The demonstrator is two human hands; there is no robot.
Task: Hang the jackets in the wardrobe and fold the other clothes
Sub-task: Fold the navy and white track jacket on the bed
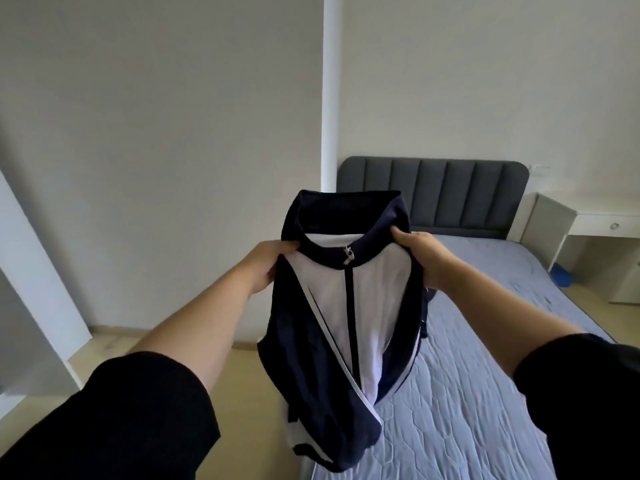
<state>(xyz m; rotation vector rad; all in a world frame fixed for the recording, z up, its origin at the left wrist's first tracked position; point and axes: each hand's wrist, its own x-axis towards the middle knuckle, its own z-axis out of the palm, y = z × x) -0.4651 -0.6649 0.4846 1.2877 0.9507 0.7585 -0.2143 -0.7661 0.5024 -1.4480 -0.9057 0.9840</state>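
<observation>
- Nearest us, our black sleeves [138, 410] frame the view, with both bare forearms stretched forward.
- We hold the navy-and-white zip jacket [311, 341] up in the air between us and the bed. It hangs over the near left corner of the mattress [485, 341], and we cannot tell whether its hem touches.
- Our left hand [266, 268] is clamped on the jacket's shoulder just beside the collar [346, 209], and our right hand [422, 258] is clamped on the opposite shoulder. The hands are apart, with the zipper pull [349, 255] between them.
- We judge the jacket to be light, soft and limp, since it sags and folds under its own weight. The cloth looks smooth, so it may slide off a hanger.
- The shoulders look to us like the right place to hold it, because that keeps the neck open for a hanger. The zip appears closed up to the collar.
- Beyond the jacket stands the grey padded headboard [450, 195]. To its right is a white counter [606, 216] with a drawer, and something blue [561, 277] lies on the floor under it.
- At far left a white panel [34, 271] leans into view. It may be the wardrobe, but we cannot tell.
- Between us and that panel we see only bare wooden floor [242, 375]. No hanger is in sight.
</observation>
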